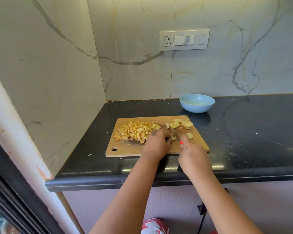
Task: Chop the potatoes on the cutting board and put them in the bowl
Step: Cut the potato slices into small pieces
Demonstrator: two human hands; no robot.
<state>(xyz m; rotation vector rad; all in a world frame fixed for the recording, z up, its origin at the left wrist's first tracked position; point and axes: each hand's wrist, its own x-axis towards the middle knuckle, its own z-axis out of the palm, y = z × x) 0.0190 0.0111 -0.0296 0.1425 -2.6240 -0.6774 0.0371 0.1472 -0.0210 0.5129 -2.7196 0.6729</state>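
hands — left (156, 143) curled, pressing down | right (192, 153) gripping

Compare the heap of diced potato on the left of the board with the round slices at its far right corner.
The heap of small diced yellow potato cubes is cut fine and piled densely; the round pale potato slices are flat discs, not yet diced. The cubes are many and cover a wide patch; the slices are few and loosely overlapped. Both lie on the wooden cutting board, none in the light blue bowl.

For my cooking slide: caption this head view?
Hands chopping potato slices beside diced potato on cutting board; bowl waiting.
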